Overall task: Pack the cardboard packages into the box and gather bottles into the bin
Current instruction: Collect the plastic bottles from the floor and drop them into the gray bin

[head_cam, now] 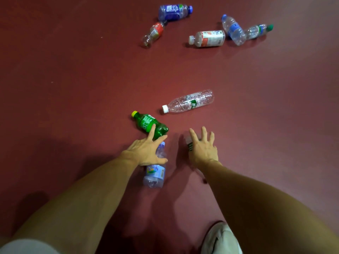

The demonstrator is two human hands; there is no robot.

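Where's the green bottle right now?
The green bottle lies on the red floor, left of centre in the head view, at the fingertips of the left hand, below-left of the clear white-capped bottle.

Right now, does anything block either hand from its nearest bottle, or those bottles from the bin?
Nothing visible does: the left hand is over the blue-label bottle, the right hand over a clear bottle. The bin is out of view.

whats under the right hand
A clear plastic bottle lies on the floor under the right hand. Only a bit of its body and dark label shows beside the fingers; the hand and forearm cover most of the rest.
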